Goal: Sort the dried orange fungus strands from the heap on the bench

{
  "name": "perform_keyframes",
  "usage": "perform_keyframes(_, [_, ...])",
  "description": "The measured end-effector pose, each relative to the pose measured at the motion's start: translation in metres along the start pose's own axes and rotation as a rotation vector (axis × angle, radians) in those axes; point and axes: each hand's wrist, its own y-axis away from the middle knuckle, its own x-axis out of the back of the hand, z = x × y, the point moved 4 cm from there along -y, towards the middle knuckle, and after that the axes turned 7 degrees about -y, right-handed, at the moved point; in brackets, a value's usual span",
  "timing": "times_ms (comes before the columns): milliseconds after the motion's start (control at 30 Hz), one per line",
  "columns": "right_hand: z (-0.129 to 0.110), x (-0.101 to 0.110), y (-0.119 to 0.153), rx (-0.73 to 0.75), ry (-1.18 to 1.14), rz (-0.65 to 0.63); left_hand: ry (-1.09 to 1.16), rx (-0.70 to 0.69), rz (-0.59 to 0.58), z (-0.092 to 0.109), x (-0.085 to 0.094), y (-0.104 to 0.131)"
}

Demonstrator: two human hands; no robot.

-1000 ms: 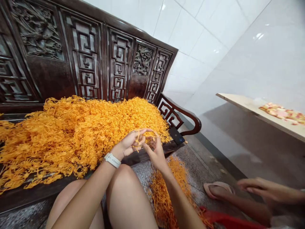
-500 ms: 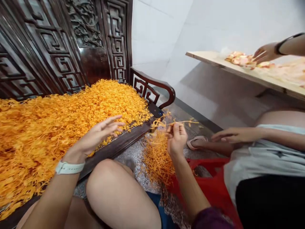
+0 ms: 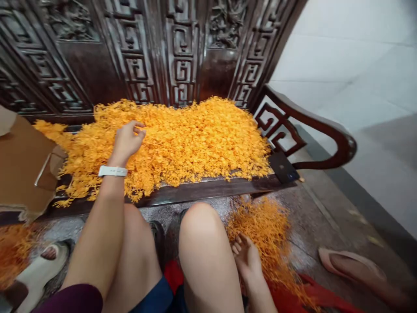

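Note:
My left hand [image 3: 128, 138] is over the left half of a big heap of yellow-orange artificial flower sprigs [image 3: 192, 139] on the bench. Its fingers bend loosely with a small gap between them, and no sprig shows in them. Low beside my right knee, my right hand [image 3: 246, 257] has its palm turned up and its fingers half curled apart. I see nothing held there. Next to it, a tangled pile of bare orange stems [image 3: 265, 230] lies on the floor and touches or nearly touches the fingers.
The carved dark wooden bench [image 3: 215, 191] stands ahead, its curved armrest [image 3: 325, 128] at right. A dark phone [image 3: 283, 167] lies at the seat's right end. A cardboard box [image 3: 26, 165] is at left, above more orange stems [image 3: 14, 252]. Another person's sandalled foot [image 3: 352, 269] is at right.
The view has swung left. My right hand has dropped from above the stem pile to beside it, and the stem it held is gone from its fingers. My left hand has reached over the flower heap.

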Motion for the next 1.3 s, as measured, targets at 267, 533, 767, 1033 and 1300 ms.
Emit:
perform_keyframes(267, [-0.036, -0.240, 0.014, 0.512, 0.406, -0.573, -0.482, -0.113, -0.221, -0.034, -0.035, -0.005])
perform_keyframes(533, [0.016, -0.425, -0.016, 1.127, 0.996, -0.862, -0.449, -0.030, -0.014, -0.033, -0.017, -0.001])
perform_keyframes(767, [0.041, -0.483, -0.026, 1.270, 1.036, -0.912, 0.104, -0.180, 0.130, -0.023, 0.002, -0.014])
perform_keyframes(1033, [0.038, -0.478, -0.019, 0.365, 0.489, -0.739, 0.615, -0.216, 0.151, -0.012, -0.023, -0.013])
perform_keyframes(1300, [-0.006, -0.473, 0.004, 0.219, 0.364, -0.761, 0.472, -0.186, 0.182, -0.013, -0.032, -0.003])
